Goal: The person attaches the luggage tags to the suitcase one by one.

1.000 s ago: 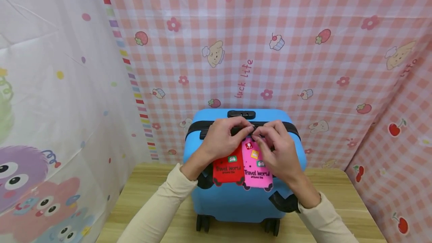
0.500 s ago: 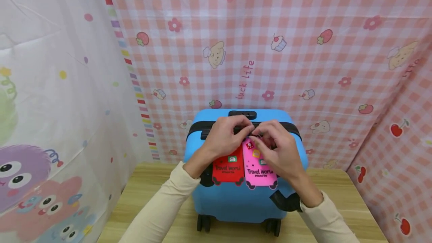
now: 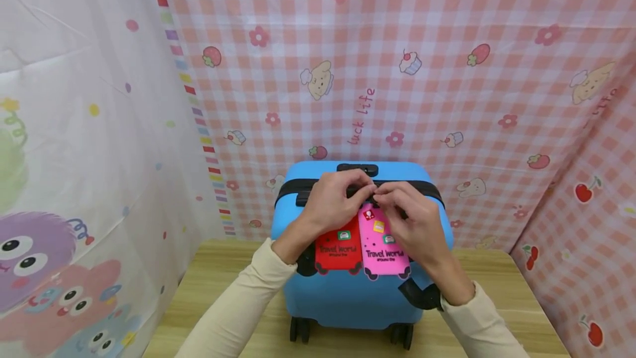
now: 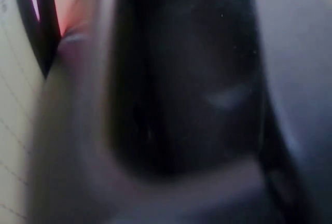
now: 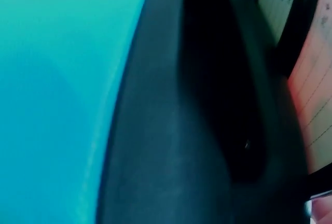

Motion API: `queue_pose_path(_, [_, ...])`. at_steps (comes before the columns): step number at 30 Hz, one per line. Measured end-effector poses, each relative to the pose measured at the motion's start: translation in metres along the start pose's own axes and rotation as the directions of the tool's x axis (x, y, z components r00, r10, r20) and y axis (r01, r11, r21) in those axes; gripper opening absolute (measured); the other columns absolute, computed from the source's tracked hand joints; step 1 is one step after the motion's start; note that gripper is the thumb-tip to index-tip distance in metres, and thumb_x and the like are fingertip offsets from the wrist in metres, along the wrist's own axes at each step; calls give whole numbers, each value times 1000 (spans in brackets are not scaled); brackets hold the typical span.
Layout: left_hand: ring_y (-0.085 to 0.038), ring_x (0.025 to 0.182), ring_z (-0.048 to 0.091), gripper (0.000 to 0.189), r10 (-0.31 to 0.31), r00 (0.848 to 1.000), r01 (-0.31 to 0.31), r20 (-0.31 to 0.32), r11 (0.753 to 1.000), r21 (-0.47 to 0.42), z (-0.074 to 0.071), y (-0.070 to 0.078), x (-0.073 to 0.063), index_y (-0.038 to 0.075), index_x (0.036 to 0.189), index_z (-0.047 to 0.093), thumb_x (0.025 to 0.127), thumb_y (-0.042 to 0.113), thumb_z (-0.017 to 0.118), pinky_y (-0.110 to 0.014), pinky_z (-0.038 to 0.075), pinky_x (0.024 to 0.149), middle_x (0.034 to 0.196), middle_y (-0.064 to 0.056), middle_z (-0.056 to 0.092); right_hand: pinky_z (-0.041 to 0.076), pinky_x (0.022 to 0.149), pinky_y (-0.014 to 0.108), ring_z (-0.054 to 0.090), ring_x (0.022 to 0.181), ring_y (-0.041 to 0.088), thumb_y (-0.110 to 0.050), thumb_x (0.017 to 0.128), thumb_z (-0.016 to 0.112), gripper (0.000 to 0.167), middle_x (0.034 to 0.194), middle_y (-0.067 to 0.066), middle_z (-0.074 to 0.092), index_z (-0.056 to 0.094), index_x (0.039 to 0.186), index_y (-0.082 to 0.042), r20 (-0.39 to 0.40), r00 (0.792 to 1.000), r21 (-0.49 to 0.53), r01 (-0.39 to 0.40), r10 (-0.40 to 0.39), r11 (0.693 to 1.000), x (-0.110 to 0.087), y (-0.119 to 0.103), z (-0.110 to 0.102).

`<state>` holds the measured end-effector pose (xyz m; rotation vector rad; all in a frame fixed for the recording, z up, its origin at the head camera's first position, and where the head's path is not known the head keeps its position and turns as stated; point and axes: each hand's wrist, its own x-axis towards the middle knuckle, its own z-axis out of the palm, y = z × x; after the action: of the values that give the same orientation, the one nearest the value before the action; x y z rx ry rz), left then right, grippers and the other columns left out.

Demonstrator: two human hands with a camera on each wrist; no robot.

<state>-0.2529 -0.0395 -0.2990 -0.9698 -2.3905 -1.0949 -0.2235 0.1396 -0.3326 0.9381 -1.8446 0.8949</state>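
Note:
In the head view, a red luggage tag [image 3: 340,259] and a pink luggage tag [image 3: 385,267] hang side by side in front of a light blue suitcase [image 3: 348,303]. Thumb and forefinger of my left hand [image 3: 328,202] pinch at the top of the tags, by the suitcase's black handle. The right hand [image 3: 417,228] pinches the pink tag's strap end, its fingertips right against the left ones. The fingers hide most of the strap. Both wrist views are close and blurred: dark handle [image 4: 192,105] in the left, blue shell [image 5: 46,105] in the right.
The suitcase stands on its black wheels [image 3: 300,329] on a wood-grain table [image 3: 218,291]. A combination lock [image 3: 358,169] sits on its top. Pink checked cloth [image 3: 427,98] hangs close behind, white printed cloth [image 3: 114,153] at left.
The right fingertips have opened a little and closed again beside the left ones. The pink tag has swung slightly to the right. The left hand stays at nearly the same spot.

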Motion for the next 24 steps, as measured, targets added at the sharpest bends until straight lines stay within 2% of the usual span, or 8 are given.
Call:
queue_pose_path(3, [-7, 72, 58, 10, -4, 1000, 5, -17, 999, 40, 2, 3, 0, 16, 96, 73, 96, 23, 65, -21, 46, 64, 88, 4, 72, 51, 82, 13, 67, 87, 26, 9, 86, 66, 7, 98, 17, 68, 70, 89, 3, -22, 1000, 9, 8, -7, 1000, -3, 1, 0])
queue_pose_path(6, [-8, 75, 59, 12, 0, 1000, 1, -26, 999, 35, 3, 4, -1, 15, 98, 74, 96, 23, 66, -21, 47, 65, 90, 3, 73, 49, 88, 12, 67, 87, 28, 9, 86, 66, 8, 98, 17, 68, 69, 88, 2, -58, 998, 9, -18, 18, 1000, -4, 0, 1])
queue_pose_path(11, [-13, 94, 59, 17, 47, 999, -47, -9, 996, -72, 2, 1, -3, 11, 110, 73, 95, 15, 65, -27, 51, 80, 104, -1, 74, 51, 84, 14, 68, 87, 27, 16, 81, 68, 16, 97, 16, 70, 71, 88, 2, -100, 992, 52, -76, 81, 996, -2, -2, 3])
queue_pose_path(14, [-15, 101, 58, 24, 86, 996, -85, 13, 992, -91, 0, -2, -4, 10, 116, 72, 93, 13, 67, -29, 50, 87, 109, -3, 73, 52, 86, 17, 69, 92, 24, 12, 83, 69, 10, 97, 16, 72, 72, 87, 4, -99, 987, 116, -117, 129, 986, 1, -1, 2])
queue_pose_path(18, [-15, 100, 59, 26, 91, 996, -90, 15, 994, -55, -1, -3, -3, 11, 116, 74, 91, 14, 71, -29, 50, 87, 111, -2, 73, 52, 89, 17, 69, 97, 21, 13, 83, 70, 11, 97, 16, 73, 73, 88, 4, -85, 983, 145, -150, 164, 978, 1, -1, 1])
queue_pose_path(24, [-15, 94, 62, 23, 72, 997, -72, -13, 997, 11, -2, -1, -2, 12, 112, 77, 88, 14, 74, -28, 51, 78, 105, -2, 75, 50, 89, 16, 68, 95, 25, 16, 81, 69, 17, 98, 17, 74, 73, 91, 3, -82, 987, 102, -131, 139, 986, 1, 0, 3])
